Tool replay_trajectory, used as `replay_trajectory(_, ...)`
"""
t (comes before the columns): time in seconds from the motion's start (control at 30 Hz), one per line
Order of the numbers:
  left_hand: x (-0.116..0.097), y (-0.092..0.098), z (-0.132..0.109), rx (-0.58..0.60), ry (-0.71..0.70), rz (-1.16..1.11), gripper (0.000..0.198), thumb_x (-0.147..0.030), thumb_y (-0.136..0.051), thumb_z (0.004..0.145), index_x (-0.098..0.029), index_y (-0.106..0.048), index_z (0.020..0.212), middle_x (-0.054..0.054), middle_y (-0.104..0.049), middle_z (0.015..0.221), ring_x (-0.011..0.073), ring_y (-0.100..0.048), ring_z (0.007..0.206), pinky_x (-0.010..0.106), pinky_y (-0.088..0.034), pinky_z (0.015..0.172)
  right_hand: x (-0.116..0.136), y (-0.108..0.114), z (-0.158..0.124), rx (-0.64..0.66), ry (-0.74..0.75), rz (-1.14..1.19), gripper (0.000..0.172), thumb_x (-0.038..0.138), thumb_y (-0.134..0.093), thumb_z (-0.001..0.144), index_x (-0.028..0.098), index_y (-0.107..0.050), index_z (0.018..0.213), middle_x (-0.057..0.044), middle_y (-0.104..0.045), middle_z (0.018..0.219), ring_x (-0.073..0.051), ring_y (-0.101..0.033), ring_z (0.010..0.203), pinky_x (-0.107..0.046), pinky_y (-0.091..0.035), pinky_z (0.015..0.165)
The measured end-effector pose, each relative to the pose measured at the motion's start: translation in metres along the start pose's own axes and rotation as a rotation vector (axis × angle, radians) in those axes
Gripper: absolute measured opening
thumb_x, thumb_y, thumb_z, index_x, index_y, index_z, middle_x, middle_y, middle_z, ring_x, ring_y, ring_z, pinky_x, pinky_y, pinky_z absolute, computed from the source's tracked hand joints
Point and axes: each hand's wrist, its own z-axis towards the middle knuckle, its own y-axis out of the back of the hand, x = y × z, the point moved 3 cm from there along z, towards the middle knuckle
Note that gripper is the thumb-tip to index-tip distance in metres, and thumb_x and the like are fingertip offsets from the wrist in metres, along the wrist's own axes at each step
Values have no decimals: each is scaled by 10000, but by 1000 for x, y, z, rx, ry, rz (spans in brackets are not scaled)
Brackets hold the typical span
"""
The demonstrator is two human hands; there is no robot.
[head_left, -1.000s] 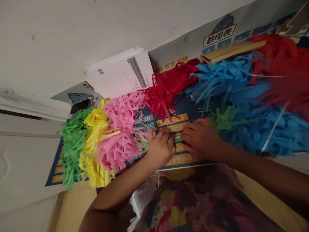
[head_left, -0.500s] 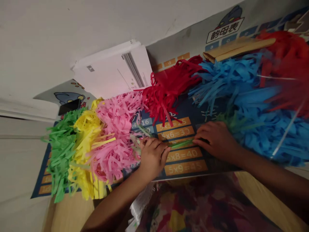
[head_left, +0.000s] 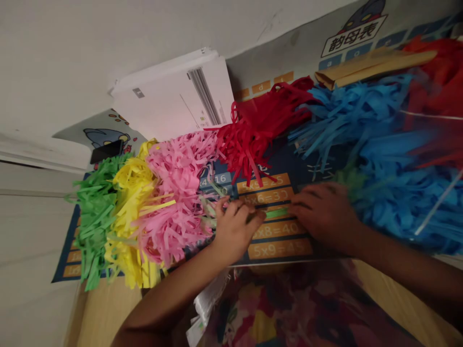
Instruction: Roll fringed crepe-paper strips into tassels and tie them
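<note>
A narrow green paper strip [head_left: 277,212] stretches between my two hands, low over the printed mat. My left hand [head_left: 236,225] is closed on its left part, with pale green fringe ends showing past the fingers. Its right part is pinched in my right hand [head_left: 320,212], and blurred green fringe shows behind that hand, near the blue paper tassels [head_left: 383,178]. To the left of my left hand lie pink paper tassels [head_left: 177,193]. Red paper tassels [head_left: 256,130] are spread behind my hands. The fingertips are partly hidden.
Yellow tassels [head_left: 132,217] and green tassels [head_left: 96,217] lie at the left. A white box [head_left: 173,96] stands against the wall. A folded brown paper piece [head_left: 376,67] and more red tassels [head_left: 439,106] are at the right. The printed mat [head_left: 278,250] covers the table up to its front edge.
My left hand has moved slightly right and turned, shortening the visible strip between my hands. The strip now looks wider and flatter. The whole view has shifted a little.
</note>
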Motion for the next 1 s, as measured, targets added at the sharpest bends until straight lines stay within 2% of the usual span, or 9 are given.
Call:
replay_trajectory(0.1, -12, 4, 2, -7, -203, 53, 157, -170, -619, 943, -255, -697, 1049, 3, -722, 976, 221, -590, 1010, 507, -276, 1067, 12, 5, 3, -7, 212, -77, 206, 121, -534, 974, 216, -709, 920, -2, -734, 960, -222, -557, 1019, -450, -269, 925)
replay_trajectory(0.23, -21, 1, 12, 62, -211, 80, 163, -218, -540, 989, -188, -699, 972, 28, -718, 907, 224, -595, 976, 524, -279, 1079, 19, 2, 8, 30, 342, -186, 256, 107, -506, 969, 189, -678, 797, -19, -677, 820, -226, -546, 957, -431, -293, 890)
replay_trajectory(0.33, -21, -2, 22, 124, -170, 68, 226, -256, -494, 1003, -199, -696, 921, 24, -698, 827, 219, -584, 912, 521, -307, 1058, 18, 2, 15, 75, 269, -188, 280, 117, -482, 976, 198, -669, 784, -28, -669, 817, -214, -547, 904, -418, -303, 850)
replay_trajectory(0.43, -17, -4, 26, 132, -129, 29, 204, -295, -540, 972, -197, -693, 880, 38, -697, 826, 232, -576, 903, 523, -334, 1004, 16, 3, 20, 83, 191, -147, 261, 135, -501, 965, 206, -677, 787, -31, -686, 848, -211, -556, 907, -423, -302, 842)
replay_trajectory(0.57, -14, -7, 24, 73, -123, 30, 169, -264, -566, 957, -190, -693, 874, 34, -713, 834, 220, -581, 879, 497, -328, 981, 22, -4, 20, 54, 137, -104, 133, 234, -596, 931, 200, -679, 833, -48, -696, 910, -240, -549, 938, -440, -290, 839)
replay_trajectory(0.63, -14, -8, 22, 33, -126, 57, 148, -239, -565, 961, -193, -690, 897, 23, -719, 828, 207, -588, 868, 481, -317, 990, 26, -9, 17, 60, 150, -130, 136, 183, -564, 950, 196, -672, 868, -40, -687, 902, -236, -544, 955, -432, -293, 852)
replay_trajectory(0.7, -13, -9, 20, 0, -130, 84, 134, -220, -572, 956, -190, -683, 887, 16, -720, 816, 201, -595, 854, 472, -314, 988, 27, -11, 13, 5, 199, -155, 194, 122, -516, 964, 184, -670, 864, -31, -678, 854, -223, -540, 921, -415, -299, 844)
replay_trajectory(0.83, -7, -10, 15, 17, -101, 64, 109, -204, -593, 940, -191, -679, 874, 16, -713, 804, 209, -601, 859, 457, -331, 967, 13, -7, 0, -114, 231, -120, 192, 128, -523, 969, 184, -695, 905, -30, -710, 884, -219, -542, 908, -399, -301, 840)
replay_trajectory(1.0, 7, -6, 7, 82, 41, -162, 111, -234, -589, 960, -203, -694, 938, 46, -719, 922, 223, -595, 908, 423, -369, 878, -18, -9, -7, -60, -3, 157, 154, 220, -645, 928, 228, -720, 794, -24, -706, 892, -215, -557, 912, -374, -302, 800)
